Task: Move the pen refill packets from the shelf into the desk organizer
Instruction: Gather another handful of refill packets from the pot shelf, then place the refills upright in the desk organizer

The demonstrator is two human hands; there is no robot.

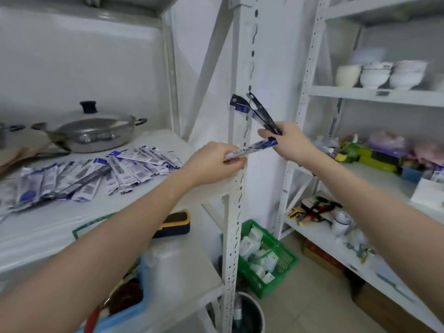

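Observation:
Several blue-and-white pen refill packets (96,174) lie spread over the left shelf (60,227). My left hand (211,164) pinches one refill packet (254,147) by its near end, its far end pointing at my right hand. My right hand (288,143) grips a small bundle of refill packets (254,111) that fan up and to the left, in front of the shelf's white upright post. A white box (430,193) at the far right edge of the right shelf may be the desk organizer; I cannot tell.
A lidded steel pan (93,131) stands behind the packets. The perforated post (237,188) divides the two shelving units. Bowls (374,75) sit on the upper right shelf, with colourful clutter (374,155) below. A green basket (271,258) and a bucket (247,316) stand on the floor.

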